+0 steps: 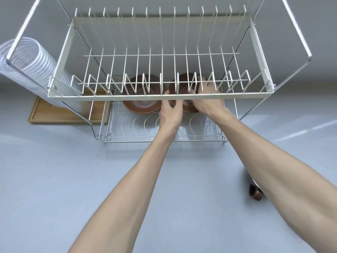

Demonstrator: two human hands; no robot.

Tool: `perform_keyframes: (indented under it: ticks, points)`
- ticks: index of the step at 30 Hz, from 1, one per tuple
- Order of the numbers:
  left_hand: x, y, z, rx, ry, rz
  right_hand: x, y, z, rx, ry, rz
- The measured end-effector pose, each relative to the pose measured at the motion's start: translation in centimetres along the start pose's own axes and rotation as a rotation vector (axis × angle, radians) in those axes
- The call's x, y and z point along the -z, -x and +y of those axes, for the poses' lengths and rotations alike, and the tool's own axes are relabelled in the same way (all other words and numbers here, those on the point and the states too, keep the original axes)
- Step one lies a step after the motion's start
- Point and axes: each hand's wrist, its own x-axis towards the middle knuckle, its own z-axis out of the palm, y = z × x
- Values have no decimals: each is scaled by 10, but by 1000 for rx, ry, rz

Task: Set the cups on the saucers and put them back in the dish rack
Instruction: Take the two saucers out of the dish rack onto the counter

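Note:
Two brown saucers lie on the lower tier of the white wire dish rack (160, 97). The left saucer (140, 105) is bare. On the right saucer (182, 83) stands a brown cup (188, 103), mostly hidden by the upper tier's front bar and my fingers. My left hand (170, 114) holds the right saucer's near left rim. My right hand (206, 101) grips the cup and the saucer's right side. A second brown cup (255, 193) stands on the table near me, largely hidden under my right forearm.
The lower wire basket (127, 137) juts toward me from under the upper tier. A wooden tray (60, 114) lies on the grey table left of the rack. A clear ribbed hose (27, 61) hangs at the rack's left end.

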Motion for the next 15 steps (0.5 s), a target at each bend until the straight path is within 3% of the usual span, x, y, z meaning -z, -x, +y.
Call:
perform_keyframes:
  ticks: [2, 6, 9, 15]
  points:
    - [0, -1, 1, 3, 14, -3, -1, -6, 4, 41, 86, -90]
    - [1, 0, 2, 15, 33, -19, -2, -5, 0, 126, 148, 164]
    - [6, 2, 0, 17, 39, -16, 0, 1, -1, 149, 214, 229]
    - [11, 10, -4, 52, 61, -4, 0, 9, 13, 133, -5, 206]
